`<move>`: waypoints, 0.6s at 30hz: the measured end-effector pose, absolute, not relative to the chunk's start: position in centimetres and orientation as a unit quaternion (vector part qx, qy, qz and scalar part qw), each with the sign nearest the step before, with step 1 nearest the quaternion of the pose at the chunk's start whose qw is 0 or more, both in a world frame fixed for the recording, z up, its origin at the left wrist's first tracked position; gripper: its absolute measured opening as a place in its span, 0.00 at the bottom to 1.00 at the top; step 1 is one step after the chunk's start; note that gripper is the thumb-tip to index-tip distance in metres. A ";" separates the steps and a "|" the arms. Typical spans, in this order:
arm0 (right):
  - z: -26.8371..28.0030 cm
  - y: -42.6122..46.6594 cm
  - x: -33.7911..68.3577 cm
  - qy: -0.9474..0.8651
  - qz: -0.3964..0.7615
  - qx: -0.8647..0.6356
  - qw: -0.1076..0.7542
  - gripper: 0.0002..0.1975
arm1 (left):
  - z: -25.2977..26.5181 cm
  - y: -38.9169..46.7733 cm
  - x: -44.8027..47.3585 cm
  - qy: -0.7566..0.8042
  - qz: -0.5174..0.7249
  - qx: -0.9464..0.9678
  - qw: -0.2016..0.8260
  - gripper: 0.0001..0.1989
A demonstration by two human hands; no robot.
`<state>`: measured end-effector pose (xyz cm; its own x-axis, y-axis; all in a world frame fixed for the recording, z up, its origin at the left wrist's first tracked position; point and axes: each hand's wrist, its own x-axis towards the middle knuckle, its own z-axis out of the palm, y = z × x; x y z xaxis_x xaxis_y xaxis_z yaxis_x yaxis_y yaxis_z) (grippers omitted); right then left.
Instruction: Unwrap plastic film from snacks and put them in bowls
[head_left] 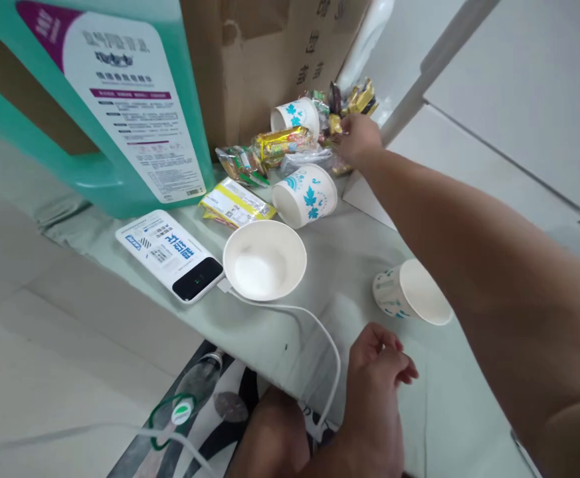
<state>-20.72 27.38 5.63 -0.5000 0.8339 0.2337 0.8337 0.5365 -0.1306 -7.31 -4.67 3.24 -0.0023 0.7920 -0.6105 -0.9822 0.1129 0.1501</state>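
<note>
My right hand (362,139) reaches to a pile of wrapped snacks (357,99) at the back, its fingers drawn together against gold wrappers. What lies between the fingertips is hidden. Near the front, my left hand (379,365) hovers with loosely curled fingers and nothing visible in them. A paper cup with blue leaves (312,196) lies tipped over in front of the snacks. Another paper cup (299,114) leans among the packets. To the right, a third cup (392,292) lies on its side, partly behind my right forearm. An open white paper bowl or cup (264,262) stands upright at centre.
A large green jug (90,113) stands at the left before a cardboard box (260,60). A white power bank (170,255) lies by the upright cup, its white cable (332,338) running over the table edge. A yellow-and-white packet (237,202) lies behind. Below is a clear bottle (200,382).
</note>
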 end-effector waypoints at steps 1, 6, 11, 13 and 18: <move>5.4 28.4 -21.2 -0.863 -0.020 -0.491 0.114 0.19 | 3.0 -4.5 -7.6 0.288 0.643 -0.165 0.690 0.09; 3.3 31.5 -22.7 -0.866 -0.093 -0.490 -0.028 0.16 | 1.8 -3.5 -8.8 0.284 0.619 -0.170 0.712 0.08; 2.1 31.7 -23.3 -0.873 -0.099 -0.476 -0.033 0.12 | 1.0 -3.2 -8.5 0.289 0.613 -0.171 0.715 0.09; 2.2 31.6 -23.3 -0.876 -0.106 -0.470 -0.024 0.09 | 0.8 -3.3 -8.3 0.281 0.620 -0.168 0.712 0.10; 3.1 31.0 -23.5 -0.874 -0.132 -0.467 0.004 0.05 | 0.7 -3.5 -7.8 0.278 0.621 -0.164 0.714 0.11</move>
<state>-23.45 30.98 3.06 -0.5630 0.8161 0.1305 0.8181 0.5281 0.2275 -7.82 -3.55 0.65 0.0738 0.7966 -0.6000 -0.9784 0.1742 0.1109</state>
